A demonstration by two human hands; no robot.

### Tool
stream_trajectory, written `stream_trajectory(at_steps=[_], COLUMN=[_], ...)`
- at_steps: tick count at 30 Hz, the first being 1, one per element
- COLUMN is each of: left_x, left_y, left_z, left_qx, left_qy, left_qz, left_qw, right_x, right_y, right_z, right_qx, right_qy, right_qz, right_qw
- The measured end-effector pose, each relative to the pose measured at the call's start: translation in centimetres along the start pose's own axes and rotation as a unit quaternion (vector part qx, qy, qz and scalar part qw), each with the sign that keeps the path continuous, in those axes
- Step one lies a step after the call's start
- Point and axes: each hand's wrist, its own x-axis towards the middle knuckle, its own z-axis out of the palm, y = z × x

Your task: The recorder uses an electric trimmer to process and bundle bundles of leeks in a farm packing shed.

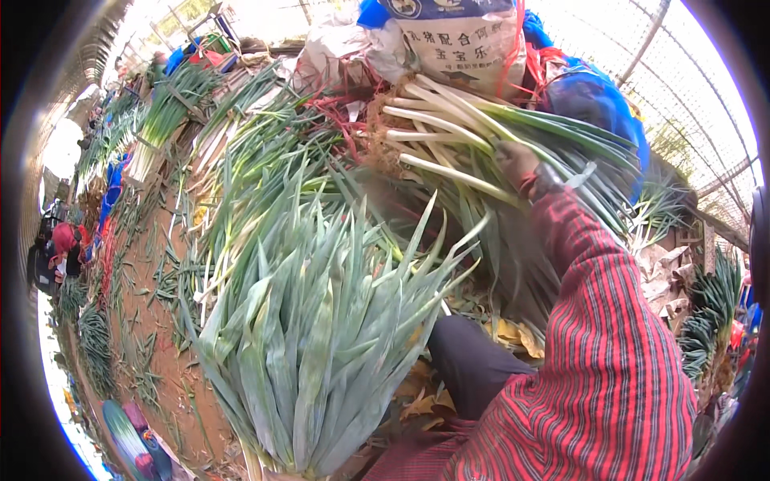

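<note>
My right hand [517, 164], in a dark glove or stained, reaches out from a red striped sleeve. It is closed around stalks in a pile of long green onions [457, 148]. Their white stems and brown roots point left, and their green leaves fan out to the right. A large upright bunch of green onions [309, 337] fills the lower middle, close to my knee, its broad leaves spread upward. My left hand does not show. A brown blur lies left of the pile, and I cannot make out what it is.
Loose green onions [265, 184] cover the ground at centre left. White printed sacks [465, 48] and a blue bag [601, 96] stand behind the pile. Red string [341, 120] lies beside the roots. Leaf scraps litter the brown soil [168, 337]. A person in red [66, 240] is far left.
</note>
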Motion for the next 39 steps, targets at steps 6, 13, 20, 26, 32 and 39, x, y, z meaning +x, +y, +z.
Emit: stream_trajectory(at_steps=[6, 13, 20, 26, 32, 39], left_x=[0.0, 0.2, 0.0, -0.2, -0.4, 0.1], left_y=[2.9, 4.1, 4.1, 3.6, 2.6, 0.4], left_z=[1.1, 1.6, 1.1, 0.3, -0.8, -3.2], left_qx=[0.057, 0.088, 0.099, 0.101, 0.101, 0.094], left_qy=[-0.030, -0.042, -0.046, -0.052, -0.052, -0.062], left_qz=[-0.008, -0.019, -0.036, -0.045, -0.047, -0.058], left_qw=[0.998, 0.995, 0.993, 0.992, 0.992, 0.992], right_x=[3.3, 6.5, 8.5, 6.8, 10.2, 9.0], right_y=[4.5, 4.0, 4.6, 6.6, 6.6, 2.9], right_z=[2.4, 2.0, 4.9, 5.9, -0.4, -12.4], right_qx=[-0.269, -0.320, -0.237, -0.299, -0.162, 0.133], right_qy=[-0.124, -0.161, -0.128, -0.071, -0.219, -0.375], right_qz=[-0.030, -0.007, 0.050, 0.011, 0.007, 0.051], right_qw=[0.955, 0.933, 0.962, 0.952, 0.962, 0.916])
